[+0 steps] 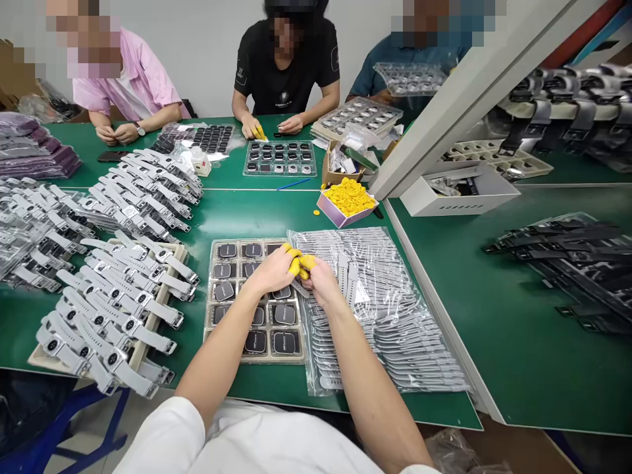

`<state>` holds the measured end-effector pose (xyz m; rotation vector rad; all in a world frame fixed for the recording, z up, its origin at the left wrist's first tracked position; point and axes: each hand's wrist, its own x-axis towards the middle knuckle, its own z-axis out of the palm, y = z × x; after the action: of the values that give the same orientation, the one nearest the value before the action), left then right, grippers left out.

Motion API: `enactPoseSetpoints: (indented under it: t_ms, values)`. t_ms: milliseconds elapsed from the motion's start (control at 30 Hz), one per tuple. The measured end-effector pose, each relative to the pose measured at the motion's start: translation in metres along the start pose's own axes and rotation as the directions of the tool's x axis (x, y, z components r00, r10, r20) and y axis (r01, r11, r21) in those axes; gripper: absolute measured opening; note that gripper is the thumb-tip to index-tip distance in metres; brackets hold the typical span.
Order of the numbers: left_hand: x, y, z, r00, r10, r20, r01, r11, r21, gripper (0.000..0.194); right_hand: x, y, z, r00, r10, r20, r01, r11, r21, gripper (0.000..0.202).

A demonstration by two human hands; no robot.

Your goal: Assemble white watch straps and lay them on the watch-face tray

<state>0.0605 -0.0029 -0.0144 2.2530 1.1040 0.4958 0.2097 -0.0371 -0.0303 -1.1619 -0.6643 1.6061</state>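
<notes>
Both my hands meet over the upper right corner of the tray of watch bodies (213, 309). My left hand (274, 270) and right hand (320, 280) wear yellow finger cots (296, 263) on the fingertips, and the fingers are curled in and pinched together on a small grey part, apparently a watch strap (299, 288), held between the two hands just above the tray; how it sits in the grip I cannot tell, the fingers cover it. In the tray, most pockets show a dark square watch body (285, 342); a few pockets under my hands are hidden. To the right, touching the tray, lies a spread of grey straps in clear plastic bags (395, 316), seemingly a large stock not yet used. To the left, rows of assembled watches with light straps (118, 316) are stacked on trays, well into the dozens. Judgement: a good share is finished, yet this tray is barely started. A box of spare yellow finger cots (348, 201) stands beyond.
</notes>
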Motion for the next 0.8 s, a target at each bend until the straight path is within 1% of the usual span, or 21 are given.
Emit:
enactPoseSetpoints:
  t_ms: [133, 200, 267, 433, 533, 600, 667, 733, 800]
  values:
    - [0.0032, -0.0079, -0.0005, 0.999, -0.008, -0.031, 0.0, 0.969, -0.246, 0.036, -0.003, -0.0052, 0.0007, 0.999, -0.006, 0.047, 0.004, 1.0, 0.028, 0.026]
    - [0.0038, -0.009, -0.0012, 0.999, 0.011, -0.045, -0.024, 0.957, -0.289, 0.036, -0.0041, -0.0073, 0.0007, 0.997, -0.009, 0.071, 0.006, 0.999, 0.045, 0.028]
    - [0.0033, -0.0072, -0.0017, 0.999, 0.019, -0.049, -0.031, 0.968, -0.251, 0.038, -0.0043, -0.0078, 0.0002, 0.997, -0.009, 0.083, 0.005, 0.998, 0.057, 0.029]
    - [0.0003, 0.0, -0.0019, 1.0, 0.024, 0.005, -0.024, 1.0, -0.011, 0.039, -0.0008, -0.002, -0.0025, 0.998, 0.012, 0.054, -0.014, 0.999, 0.053, 0.027]
    - [-0.001, 0.0, -0.003, 0.999, 0.027, 0.028, -0.029, 0.997, 0.067, 0.039, 0.0005, 0.0009, -0.0026, 0.999, 0.026, 0.031, -0.028, 0.998, 0.052, 0.025]
    - [-0.0008, -0.0016, -0.004, 0.999, 0.012, 0.036, -0.014, 0.999, 0.053, 0.039, 0.0004, 0.0, -0.0019, 0.999, 0.035, 0.029, -0.037, 0.997, 0.065, 0.024]
    - [0.0002, -0.0035, -0.0046, 1.0, 0.007, 0.03, -0.007, 1.0, -0.001, 0.039, -0.0003, -0.0027, -0.001, 0.998, 0.038, 0.041, -0.042, 0.995, 0.092, 0.024]
    - [0.001, -0.0042, -0.0045, 1.0, 0.023, 0.016, -0.022, 0.999, -0.047, 0.039, -0.0014, -0.0055, 0.0, 0.998, 0.035, 0.056, -0.041, 0.992, 0.123, 0.025]
    - [0.0006, -0.0025, -0.0038, 0.999, 0.037, 0.01, -0.036, 0.998, -0.053, 0.04, -0.0029, -0.007, 0.0009, 0.997, 0.03, 0.068, -0.04, 0.989, 0.144, 0.026]
